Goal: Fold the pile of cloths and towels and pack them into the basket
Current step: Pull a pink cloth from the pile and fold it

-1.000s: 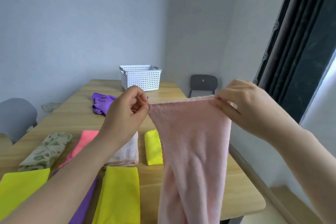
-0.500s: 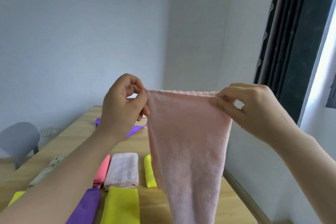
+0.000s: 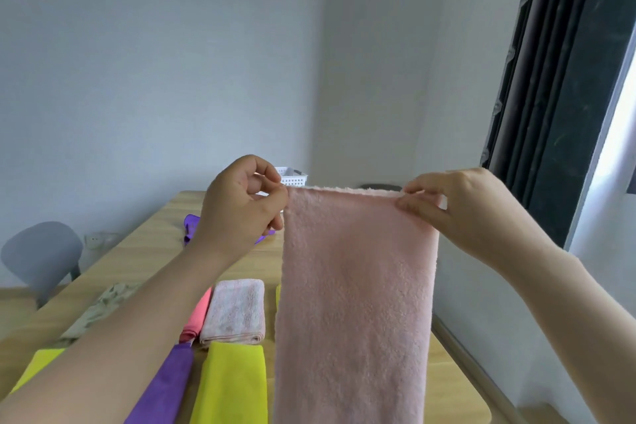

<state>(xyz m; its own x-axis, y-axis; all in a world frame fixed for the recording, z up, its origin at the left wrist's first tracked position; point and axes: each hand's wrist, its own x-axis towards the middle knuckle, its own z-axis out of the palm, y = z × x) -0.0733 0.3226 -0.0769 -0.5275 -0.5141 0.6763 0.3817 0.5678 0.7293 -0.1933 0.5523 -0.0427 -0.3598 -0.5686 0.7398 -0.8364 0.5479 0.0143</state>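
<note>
A fluffy pale pink towel (image 3: 358, 286) hangs flat in the air above the bench (image 3: 151, 251). Its top edge is level and taut, and its lower end runs out of view. To its left on the bench lie a folded pinkish towel (image 3: 235, 313), a yellow cloth (image 3: 230, 385) and a purple cloth (image 3: 165, 389). The white basket (image 3: 294, 179) stands at the far end, half hidden by the left hand (image 3: 241, 210). That hand pinches the towel's top left corner, and the right hand (image 3: 461, 210) pinches the top right.
</note>
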